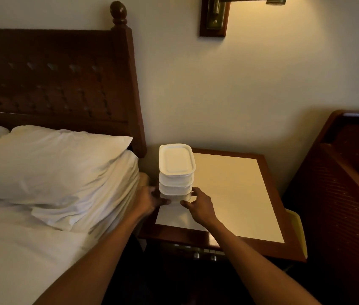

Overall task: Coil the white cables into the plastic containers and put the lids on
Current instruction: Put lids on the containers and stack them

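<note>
L hand (pixel 150 200) & R hand (pixel 200 205) cupping container stack (pixel 176 172) base

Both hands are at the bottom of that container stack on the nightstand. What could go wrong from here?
1. The stack of containers is tall and narrow, and the left hand and right hand meet only its base; a quick lift or slide could topple the upper ones.
2. It stands at the nightstand corner beside the bed, so a fallen container may drop into the gap.
3. No white cables are visible, so the contents cannot be confirmed.
</note>
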`<state>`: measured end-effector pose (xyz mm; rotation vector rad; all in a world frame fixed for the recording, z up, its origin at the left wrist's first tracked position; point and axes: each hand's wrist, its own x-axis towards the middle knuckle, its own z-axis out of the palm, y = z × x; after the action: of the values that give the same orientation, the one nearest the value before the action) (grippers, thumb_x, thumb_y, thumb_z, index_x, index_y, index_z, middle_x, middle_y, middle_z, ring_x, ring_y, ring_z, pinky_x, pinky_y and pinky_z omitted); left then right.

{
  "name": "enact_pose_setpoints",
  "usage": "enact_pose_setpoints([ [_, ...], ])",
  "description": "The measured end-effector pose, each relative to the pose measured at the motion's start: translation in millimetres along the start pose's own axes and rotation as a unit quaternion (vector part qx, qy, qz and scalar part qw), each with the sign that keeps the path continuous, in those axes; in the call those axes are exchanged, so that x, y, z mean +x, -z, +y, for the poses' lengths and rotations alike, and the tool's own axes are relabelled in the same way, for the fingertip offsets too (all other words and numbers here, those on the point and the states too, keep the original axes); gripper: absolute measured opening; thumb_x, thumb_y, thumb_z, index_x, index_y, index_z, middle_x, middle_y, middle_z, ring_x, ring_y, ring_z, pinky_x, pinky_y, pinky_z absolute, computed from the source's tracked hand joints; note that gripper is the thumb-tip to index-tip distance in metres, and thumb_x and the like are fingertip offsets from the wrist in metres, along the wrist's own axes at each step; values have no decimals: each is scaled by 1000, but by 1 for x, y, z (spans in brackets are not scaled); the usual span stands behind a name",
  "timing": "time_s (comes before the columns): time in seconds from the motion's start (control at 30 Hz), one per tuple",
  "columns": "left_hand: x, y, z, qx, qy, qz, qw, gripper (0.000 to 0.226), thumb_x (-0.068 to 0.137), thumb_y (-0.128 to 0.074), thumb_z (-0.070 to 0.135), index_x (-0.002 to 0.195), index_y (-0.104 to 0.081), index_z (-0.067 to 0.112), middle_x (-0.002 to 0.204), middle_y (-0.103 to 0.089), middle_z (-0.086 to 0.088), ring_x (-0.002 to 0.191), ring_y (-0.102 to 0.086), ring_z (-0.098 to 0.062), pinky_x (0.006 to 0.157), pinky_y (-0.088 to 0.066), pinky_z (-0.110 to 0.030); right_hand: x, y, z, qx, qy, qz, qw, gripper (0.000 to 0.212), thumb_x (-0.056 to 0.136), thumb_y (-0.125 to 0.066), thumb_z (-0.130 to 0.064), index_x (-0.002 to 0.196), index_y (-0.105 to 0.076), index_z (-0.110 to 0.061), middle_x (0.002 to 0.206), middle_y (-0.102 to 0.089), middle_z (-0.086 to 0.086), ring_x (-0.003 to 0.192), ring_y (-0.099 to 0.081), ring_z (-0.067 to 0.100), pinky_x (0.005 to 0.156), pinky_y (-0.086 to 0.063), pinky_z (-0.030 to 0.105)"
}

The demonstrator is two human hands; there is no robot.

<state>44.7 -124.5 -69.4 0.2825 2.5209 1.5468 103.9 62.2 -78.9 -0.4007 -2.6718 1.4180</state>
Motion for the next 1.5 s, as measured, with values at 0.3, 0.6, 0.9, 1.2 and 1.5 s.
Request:
enact_pose_setpoints([
  [0.3,20,-61,4,-48,25,-6,999,54,64,-92,32,105,-60,15,86,-75,-3,87,-71,-23,81,-57,-41,16,47,39,47,-59,76,994,49,88,-71,-23,132,-54,-9,124,-65,9,104,-65,26,89,-54,40],
  [0.6,37,-61,7,-97,71,14,993,78,69,-89,31,137,-52,22,125,-56,2,106,-59,-22,74,-55,-36,1,44,47,136,-69,66,986,110,66,-86,-46,150,-23,-16,147,-40,7,109,-60,23,86,-55,36],
  [0.9,58,-53,4,-117,70,-30,990,88,68,-90,22,144,-44,19,132,-60,-3,118,-58,-25,76,-54,-34,7,26,39,105,3,127,986,82,56,-89,-47,125,-49,-29,125,-57,-6,113,-54,18,91,-54,41],
  [1.2,59,-62,0,-98,53,-10,994,62,69,-90,21,121,-57,14,119,-66,-5,106,-64,-22,73,-54,-32,11,65,54,116,-73,98,986,75,83,-77,-18,144,-35,-10,131,-59,11,104,-62,23,83,-50,29],
  [1.5,74,-63,7,-21,36,-5,999,73,71,-88,31,135,-58,13,113,-68,-8,103,-64,-26,87,-57,-49,31,64,47,120,-76,90,986,67,78,-81,-18,136,-48,-10,126,-62,8,102,-65,26,85,-53,34],
])
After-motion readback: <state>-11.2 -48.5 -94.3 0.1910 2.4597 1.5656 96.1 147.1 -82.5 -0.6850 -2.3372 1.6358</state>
